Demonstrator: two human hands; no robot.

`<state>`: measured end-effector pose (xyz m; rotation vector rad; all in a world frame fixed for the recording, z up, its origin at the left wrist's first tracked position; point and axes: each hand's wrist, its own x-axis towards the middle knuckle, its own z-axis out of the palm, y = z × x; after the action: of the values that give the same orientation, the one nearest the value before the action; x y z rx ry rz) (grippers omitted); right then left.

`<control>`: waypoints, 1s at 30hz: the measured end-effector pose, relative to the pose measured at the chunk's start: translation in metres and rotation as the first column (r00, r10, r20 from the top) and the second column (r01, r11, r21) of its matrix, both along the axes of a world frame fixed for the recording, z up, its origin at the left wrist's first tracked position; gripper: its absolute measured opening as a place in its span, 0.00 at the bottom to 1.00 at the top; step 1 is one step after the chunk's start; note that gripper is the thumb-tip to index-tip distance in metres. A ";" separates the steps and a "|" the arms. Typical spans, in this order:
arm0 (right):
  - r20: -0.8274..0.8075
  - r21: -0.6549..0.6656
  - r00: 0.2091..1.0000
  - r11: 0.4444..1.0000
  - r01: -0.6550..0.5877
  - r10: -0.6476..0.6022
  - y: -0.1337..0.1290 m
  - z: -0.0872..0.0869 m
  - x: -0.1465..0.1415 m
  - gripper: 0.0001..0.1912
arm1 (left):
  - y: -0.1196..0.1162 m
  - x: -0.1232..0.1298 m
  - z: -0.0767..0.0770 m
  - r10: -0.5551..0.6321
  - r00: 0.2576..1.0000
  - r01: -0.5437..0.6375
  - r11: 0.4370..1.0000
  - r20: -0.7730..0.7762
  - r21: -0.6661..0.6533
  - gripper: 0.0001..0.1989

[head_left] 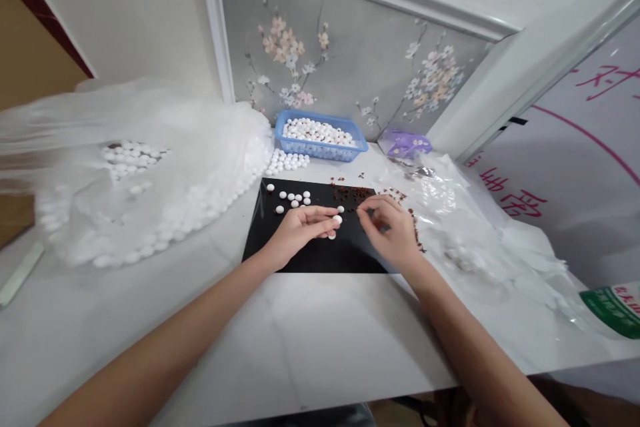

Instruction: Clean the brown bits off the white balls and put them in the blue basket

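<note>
Above a black mat (310, 257), my left hand (305, 227) pinches a small white ball (338, 219) at its fingertips. Two more white balls show right by those fingers, one above and one below. My right hand (390, 227) is closed in a pinch just to the right, its fingertips near a small dark piece too tiny to make out. Loose white balls (299, 197) lie on the mat's upper left. Small reddish-brown pieces (353, 193) are scattered at its upper right and beyond the right edge.
A blue basket (320, 149) full of white balls stands behind the mat. A large clear bag (195, 140) of white balls lies at the left. Clear plastic bags (480, 233) and a purple packet (407, 145) lie at the right. A green-labelled container (617, 310) stands far right.
</note>
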<state>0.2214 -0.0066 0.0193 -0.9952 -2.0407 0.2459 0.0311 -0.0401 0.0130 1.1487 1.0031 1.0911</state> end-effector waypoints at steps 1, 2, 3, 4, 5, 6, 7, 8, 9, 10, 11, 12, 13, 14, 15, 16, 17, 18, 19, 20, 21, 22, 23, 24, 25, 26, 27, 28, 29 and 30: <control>-0.008 -0.001 1.000 1.000 -0.024 0.024 -0.004 -0.002 -0.006 0.05 | 0.000 0.000 0.000 -0.015 1.000 0.016 1.000 0.011 -0.013 0.17; -0.012 -0.004 0.999 0.999 -0.045 0.045 -0.007 -0.003 -0.011 0.04 | 0.000 0.000 0.000 -0.026 1.000 0.027 0.999 0.017 -0.023 0.16; -0.013 -0.006 0.998 0.998 -0.063 0.062 -0.009 -0.004 -0.014 0.04 | 0.000 0.000 -0.001 -0.037 0.999 0.037 0.999 0.018 -0.030 0.15; -0.015 -0.004 0.997 0.997 -0.075 0.075 -0.011 -0.005 -0.016 0.04 | 0.000 -0.001 0.000 -0.046 0.999 0.046 0.998 0.014 -0.035 0.14; -0.012 -0.002 0.996 0.996 -0.086 0.086 -0.012 -0.005 -0.017 0.04 | 0.000 -0.001 0.000 -0.054 0.998 0.054 0.998 0.010 -0.038 0.14; -0.004 -0.001 0.995 0.995 -0.097 0.097 -0.012 -0.005 -0.017 0.04 | 0.000 -0.001 0.000 -0.060 0.998 0.060 0.997 0.006 -0.039 0.13; 0.006 -0.003 0.994 0.994 -0.107 0.107 -0.012 -0.005 -0.016 0.05 | 0.001 -0.001 0.000 -0.064 0.998 0.064 0.997 0.000 -0.039 0.13; 0.019 -0.007 0.993 0.993 -0.117 0.118 -0.012 -0.004 -0.016 0.05 | 0.001 -0.001 0.000 -0.063 0.998 0.063 0.997 -0.005 -0.037 0.14; 0.029 -0.010 0.991 0.992 -0.128 0.128 -0.012 -0.004 -0.015 0.05 | 0.001 -0.001 -0.001 -0.061 0.998 0.060 0.998 -0.009 -0.032 0.14; 0.039 -0.013 0.990 0.991 -0.137 0.137 -0.012 -0.003 -0.015 0.06 | 0.001 -0.001 -0.001 -0.057 0.998 0.056 0.998 -0.013 -0.026 0.14; 0.047 -0.017 0.988 0.989 -0.144 0.145 -0.012 -0.002 -0.015 0.06 | 0.001 -0.001 -0.001 -0.054 0.998 0.053 0.998 -0.015 -0.019 0.14; 0.056 -0.018 0.987 0.989 -0.149 0.150 -0.013 -0.002 -0.015 0.06 | 0.001 -0.001 -0.001 -0.050 0.999 0.050 0.999 -0.016 -0.014 0.14; 0.065 -0.018 0.986 0.988 -0.152 0.153 -0.013 -0.002 -0.015 0.06 | 0.001 -0.001 -0.001 -0.046 0.999 0.046 0.999 -0.016 -0.011 0.14; 0.076 -0.017 0.985 0.988 -0.154 0.154 -0.013 -0.002 -0.016 0.06 | 0.001 -0.001 -0.001 -0.043 0.999 0.043 0.999 -0.016 -0.009 0.14; 0.084 -0.013 0.985 0.988 -0.154 0.154 -0.013 -0.002 -0.016 0.06 | 0.001 -0.001 -0.002 -0.042 0.999 0.042 0.999 -0.015 -0.010 0.13; 0.088 -0.008 0.984 0.988 -0.154 0.154 -0.013 -0.002 -0.016 0.06 | 0.001 -0.001 -0.002 -0.041 0.999 0.041 0.999 -0.013 -0.011 0.13; 0.089 -0.002 0.984 0.987 -0.158 0.157 -0.013 -0.002 -0.016 0.06 | 0.002 -0.001 -0.003 -0.042 0.999 0.042 0.999 -0.009 -0.013 0.13; 0.085 0.001 0.983 0.987 -0.161 0.160 -0.014 -0.003 -0.016 0.06 | 0.002 -0.002 -0.003 -0.044 0.999 0.044 0.999 -0.005 -0.015 0.13; 0.080 -0.003 0.983 0.986 -0.165 0.165 -0.014 -0.004 -0.016 0.06 | 0.002 -0.002 -0.004 -0.045 0.999 0.045 0.999 0.000 -0.018 0.13; 0.074 -0.013 0.983 0.986 -0.169 0.170 -0.014 -0.004 -0.016 0.06 | 0.002 -0.002 -0.005 -0.042 0.999 0.042 0.999 0.006 -0.021 0.13; 0.068 -0.027 0.983 0.985 -0.172 0.173 -0.014 -0.005 -0.016 0.06 | 0.003 -0.002 -0.005 -0.033 0.999 0.034 0.999 0.012 -0.024 0.13; 0.065 -0.041 0.982 0.984 -0.174 0.177 -0.015 -0.005 -0.016 0.06 | 0.003 -0.002 -0.006 -0.024 1.000 0.024 0.999 0.015 -0.028 0.13; 0.061 -0.053 0.982 0.983 -0.175 0.178 -0.015 -0.006 -0.016 0.08 | 0.003 -0.003 -0.007 -0.013 1.000 0.013 0.999 0.017 -0.030 0.14; 0.058 -0.063 0.982 0.982 -0.176 0.179 -0.015 -0.007 -0.016 0.09 | 0.003 -0.003 -0.007 -0.004 1.000 0.004 0.999 0.020 -0.032 0.14; 0.053 -0.067 0.982 0.982 -0.176 0.180 -0.015 -0.007 -0.016 0.10 | 0.003 -0.003 -0.007 0.002 1.000 -0.001 0.999 0.024 -0.034 0.14; 0.045 -0.067 0.983 0.983 -0.173 0.177 -0.015 -0.008 -0.016 0.10 | 0.003 -0.003 -0.007 0.004 1.000 -0.003 0.999 0.027 -0.037 0.14; 0.039 -0.067 0.984 0.983 -0.170 0.172 -0.014 -0.008 -0.016 0.09 | 0.003 -0.003 -0.007 0.004 1.000 -0.002 0.999 0.031 -0.040 0.14; 0.035 -0.068 0.985 0.984 -0.165 0.168 -0.014 -0.009 -0.016 0.09 | 0.003 -0.003 -0.007 0.005 0.999 -0.003 0.999 0.035 -0.043 0.14; 0.033 -0.067 0.986 0.984 -0.163 0.165 -0.014 -0.009 -0.016 0.08 | 0.003 -0.003 -0.007 0.006 0.999 -0.004 0.999 0.039 -0.045 0.14; 0.033 -0.068 0.986 0.984 -0.162 0.165 -0.014 -0.009 -0.016 0.08 | 0.003 -0.003 -0.007 0.005 0.999 -0.003 0.999 0.041 -0.045 0.13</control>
<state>0.2053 -0.0208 0.0098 -0.8777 -2.1649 0.3844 0.0282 -0.0369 0.0056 1.0841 0.9935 1.0866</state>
